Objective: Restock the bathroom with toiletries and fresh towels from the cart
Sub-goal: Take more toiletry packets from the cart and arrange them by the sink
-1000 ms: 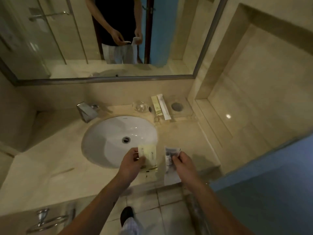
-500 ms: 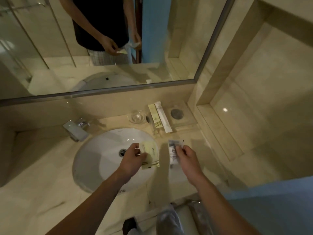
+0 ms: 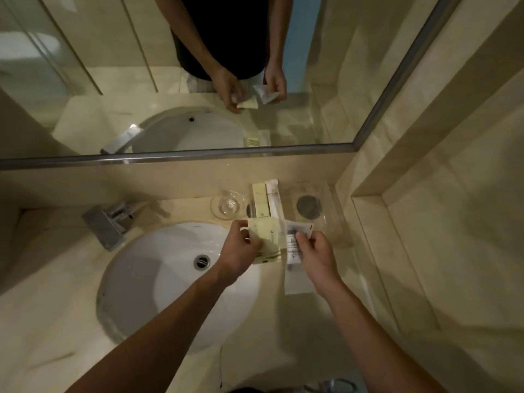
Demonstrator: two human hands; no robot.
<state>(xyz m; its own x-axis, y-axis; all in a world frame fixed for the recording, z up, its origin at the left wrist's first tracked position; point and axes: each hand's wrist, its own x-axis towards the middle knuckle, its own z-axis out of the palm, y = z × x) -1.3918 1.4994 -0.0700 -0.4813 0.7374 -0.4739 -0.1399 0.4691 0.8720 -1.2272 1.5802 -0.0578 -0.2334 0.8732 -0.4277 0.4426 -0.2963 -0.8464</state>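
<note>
Both of your hands are now sitting farther forward than half a second ago, close to the clear tray (image 3: 330, 222) at the back of the counter, and the packets are nearly reaching the items on it.

Going from the left, the faucet (image 3: 106, 224) is standing behind the white sink (image 3: 158, 279), which is sunk into the beige counter (image 3: 51, 321). Your left hand (image 3: 241, 251) is hanging over the sink's right rim and pinching the yellow sachet (image 3: 269, 245) by its left edge. The sachet's long axis is running from you toward the mirror (image 3: 85, 66), with the far end pointing at the tray.

Just behind it, the glass dish (image 3: 228, 205) is standing beside the tray. On the tray, the yellow box (image 3: 261, 201) and the white wrapped stick (image 3: 273, 201) are lying side by side, both pointing toward the wall.

Your right hand (image 3: 316, 252) is gripping the clear packet (image 3: 293, 251) between thumb and fingers. This packet is also lying lengthwise away from you, with its top end just over the tray's front edge and its lower end hanging over the counter. The two packets are just beside each other; I cannot tell if they are touching.
</note>
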